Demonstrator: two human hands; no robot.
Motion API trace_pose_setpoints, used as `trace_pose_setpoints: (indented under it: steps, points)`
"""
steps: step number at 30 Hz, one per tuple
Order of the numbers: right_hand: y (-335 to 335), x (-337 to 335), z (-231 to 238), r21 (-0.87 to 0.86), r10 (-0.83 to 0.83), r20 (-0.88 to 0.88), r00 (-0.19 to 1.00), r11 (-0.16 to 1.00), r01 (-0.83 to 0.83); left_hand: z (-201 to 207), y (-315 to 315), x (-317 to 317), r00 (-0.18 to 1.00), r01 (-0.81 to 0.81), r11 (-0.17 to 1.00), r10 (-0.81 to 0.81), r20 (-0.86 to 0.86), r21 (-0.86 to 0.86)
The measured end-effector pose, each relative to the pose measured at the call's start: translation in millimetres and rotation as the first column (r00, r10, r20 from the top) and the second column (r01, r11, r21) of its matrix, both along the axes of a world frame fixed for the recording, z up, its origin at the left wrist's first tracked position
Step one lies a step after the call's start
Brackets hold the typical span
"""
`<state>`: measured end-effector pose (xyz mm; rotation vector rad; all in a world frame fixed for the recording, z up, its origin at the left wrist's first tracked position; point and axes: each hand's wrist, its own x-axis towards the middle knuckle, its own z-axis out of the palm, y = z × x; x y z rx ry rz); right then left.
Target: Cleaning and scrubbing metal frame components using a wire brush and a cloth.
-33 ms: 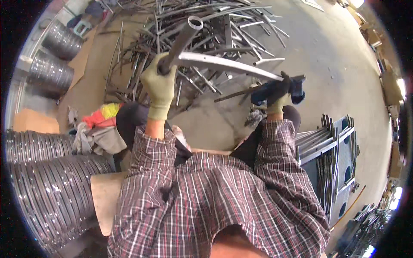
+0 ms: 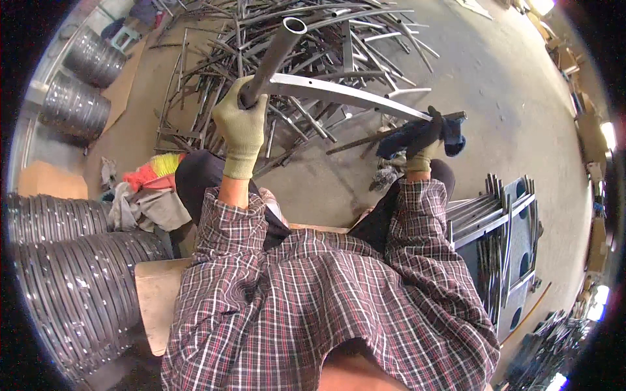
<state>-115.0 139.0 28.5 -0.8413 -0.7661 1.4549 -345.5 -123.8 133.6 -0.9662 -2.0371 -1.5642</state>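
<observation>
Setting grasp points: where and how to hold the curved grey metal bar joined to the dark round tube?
Likely the dark round metal tube, beside where the curved grey bar joins, from the left: its round section suits wrapping; the bar leaves rightward. A second grip at its right end should steady it.

Decent light overall, fairly even. Blown-out white lights [image 2: 608,135] past the floor's [image 2: 482,85] R edge. Soft shadows on floor btwn my knees [image 2: 201,177]. Glare along top of my metal frame piece [image 2: 352,95], bright specks on the coils [image 2: 78,300]. Fisheye bends stuff twd the rim, corners black; far R's smeared, ctr's fairly sharp.
</observation>
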Motion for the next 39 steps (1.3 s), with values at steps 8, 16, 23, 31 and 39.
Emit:
trace_pose_setpoints:
  steps: [8, 16, 23, 31, 39]
  points:
    - [0, -8, 160, 0.912, -0.713, 0.394, 0.580, 0.381, -0.152, -36, -9, -29, 0.863, -0.156, 0.925, -0.043, 0.503, 0.347]
    - [-73, -49, 301, 0.906, -0.922, -0.028, 0.387, -0.187, -0.380, -59, 3, -56, 0.878, -0.208, 0.914, 0.018, 0.478, 0.348]
    - [-58, -81, 306, 0.928, -0.870, 0.159, 0.466, -0.030, -0.372, -61, -15, -42, 0.862, -0.357, 0.921, 0.262, 0.434, 0.154]
    - [-46, -85, 310, 0.977, -0.709, 0.121, 0.695, -0.037, -0.208, -42, -3, -31, 0.662, -0.347, 0.836, -0.103, 0.743, 0.425]
    - [-52, -58, 269, 0.943, -0.751, 0.293, 0.592, 0.125, -0.309, -23, -37, -66, 0.836, -0.198, 0.943, 0.019, 0.549, 0.268]
